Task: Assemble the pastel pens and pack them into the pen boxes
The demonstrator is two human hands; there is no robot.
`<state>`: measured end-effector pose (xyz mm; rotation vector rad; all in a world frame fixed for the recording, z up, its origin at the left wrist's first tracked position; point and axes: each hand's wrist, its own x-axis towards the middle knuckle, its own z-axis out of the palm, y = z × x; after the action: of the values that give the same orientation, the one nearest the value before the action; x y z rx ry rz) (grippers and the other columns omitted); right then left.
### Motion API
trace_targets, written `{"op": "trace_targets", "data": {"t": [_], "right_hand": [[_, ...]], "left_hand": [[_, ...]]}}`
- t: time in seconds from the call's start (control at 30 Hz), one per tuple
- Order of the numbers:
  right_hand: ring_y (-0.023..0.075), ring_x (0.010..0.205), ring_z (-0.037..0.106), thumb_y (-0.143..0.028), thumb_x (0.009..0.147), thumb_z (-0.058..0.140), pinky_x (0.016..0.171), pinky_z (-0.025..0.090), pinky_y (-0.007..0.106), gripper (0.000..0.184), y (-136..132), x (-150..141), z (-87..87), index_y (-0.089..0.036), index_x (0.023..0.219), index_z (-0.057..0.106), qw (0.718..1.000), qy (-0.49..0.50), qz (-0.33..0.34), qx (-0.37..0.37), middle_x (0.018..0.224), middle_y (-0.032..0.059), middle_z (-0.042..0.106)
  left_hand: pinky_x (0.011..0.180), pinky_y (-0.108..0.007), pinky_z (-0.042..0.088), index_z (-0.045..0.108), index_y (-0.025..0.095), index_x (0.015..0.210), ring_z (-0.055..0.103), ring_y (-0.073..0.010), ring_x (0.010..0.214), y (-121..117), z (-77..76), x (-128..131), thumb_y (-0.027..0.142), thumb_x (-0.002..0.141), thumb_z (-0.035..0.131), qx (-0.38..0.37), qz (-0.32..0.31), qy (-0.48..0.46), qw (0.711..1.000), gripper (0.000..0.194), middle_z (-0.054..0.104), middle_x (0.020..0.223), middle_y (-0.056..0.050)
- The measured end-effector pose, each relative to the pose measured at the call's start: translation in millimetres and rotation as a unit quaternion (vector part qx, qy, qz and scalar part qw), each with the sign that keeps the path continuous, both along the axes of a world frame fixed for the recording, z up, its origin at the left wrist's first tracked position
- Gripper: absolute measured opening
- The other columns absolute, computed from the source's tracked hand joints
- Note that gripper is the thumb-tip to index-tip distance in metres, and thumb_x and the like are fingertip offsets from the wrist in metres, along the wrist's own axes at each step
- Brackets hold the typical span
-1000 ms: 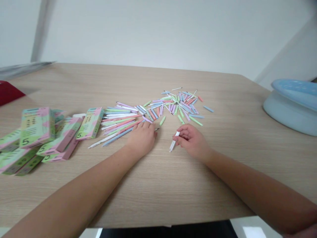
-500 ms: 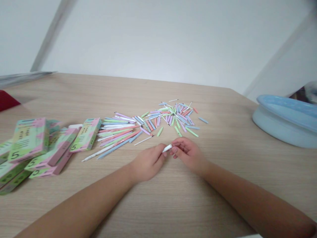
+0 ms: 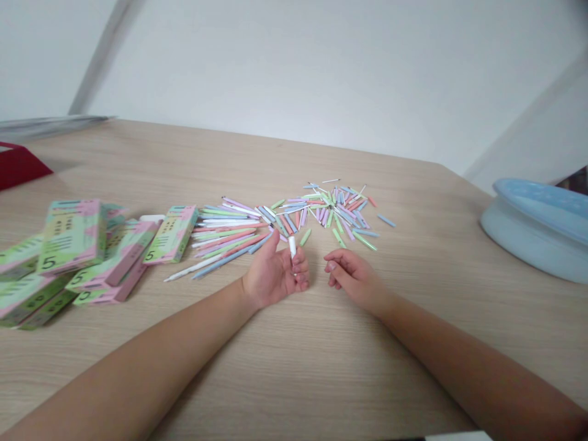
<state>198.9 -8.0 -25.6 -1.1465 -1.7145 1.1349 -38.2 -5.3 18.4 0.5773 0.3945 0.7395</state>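
left hand (image 3: 278, 272) palm up, thumb off, fingers curled on white piece (image 3: 293, 246) | right hand (image 3: 353, 278) half-curled, i can't tell if holding | i judge long pens (image 3: 225, 233) beside boxes (image 3: 73, 236) done, scattered parts (image 3: 326, 217) remaining

Both bare forearms (image 3: 188, 352) are slanting inward; the bare left hand (image 3: 278, 274) is showing its palm, thumb extending, fingers curling; the bare right hand (image 3: 353, 277) is holding its fingers loosely bent.
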Motion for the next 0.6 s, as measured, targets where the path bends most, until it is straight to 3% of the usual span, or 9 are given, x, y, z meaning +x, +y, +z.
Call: {"op": "trace_targets", "data": {"t": [0.13,0.3,0.47,0.6], "right_hand": [[0.016,0.07,0.067,-0.051,0.101,0.057,0.065,0.055,0.031,0.031,-2,-1,3.0,-0.024,0.115,0.062,1.0,-0.016,0.007,0.015,0.082,0.0001,0.068],[0.0156,0.069,0.065,-0.048,0.102,0.056,0.066,0.054,0.031,0.029,-3,-1,4.8,-0.023,0.114,0.062,0.998,-0.043,0.019,0.031,0.076,-0.0013,0.066],[0.0159,0.072,0.066,-0.046,0.101,0.058,0.069,0.055,0.032,0.028,-3,-2,5.2,-0.022,0.114,0.063,0.998,-0.05,0.02,0.025,0.076,-0.0007,0.067],[0.0167,0.072,0.068,-0.049,0.098,0.06,0.062,0.054,0.03,0.027,0,-2,21.0,-0.024,0.109,0.063,1.0,0.012,-0.007,0.009,0.08,0.0004,0.068]], "left_hand": [[0.057,-0.026,0.043,0.039,0.02,0.063,0.038,-0.0122,0.054,2,-5.2,3,0.077,0.091,0.045,0.011,-0.008,0.021,1.0,0.064,0.035,0.061,0.002],[0.043,-0.022,0.021,0.035,0.02,0.055,0.023,-0.0084,0.044,2,-10.4,8,0.06,0.091,0.046,0.045,-0.02,0.066,0.997,0.055,0.025,0.052,0.005],[0.041,-0.022,0.013,0.034,0.021,0.053,0.016,-0.0065,0.042,0,-12.5,11,0.06,0.083,0.052,0.078,-0.02,0.084,0.993,0.053,0.021,0.05,0.007],[0.04,-0.021,0.012,0.036,0.021,0.052,0.016,-0.0061,0.041,-1,-16.7,12,0.062,0.079,0.056,0.128,-0.009,0.121,0.984,0.053,0.023,0.048,0.007]]}}
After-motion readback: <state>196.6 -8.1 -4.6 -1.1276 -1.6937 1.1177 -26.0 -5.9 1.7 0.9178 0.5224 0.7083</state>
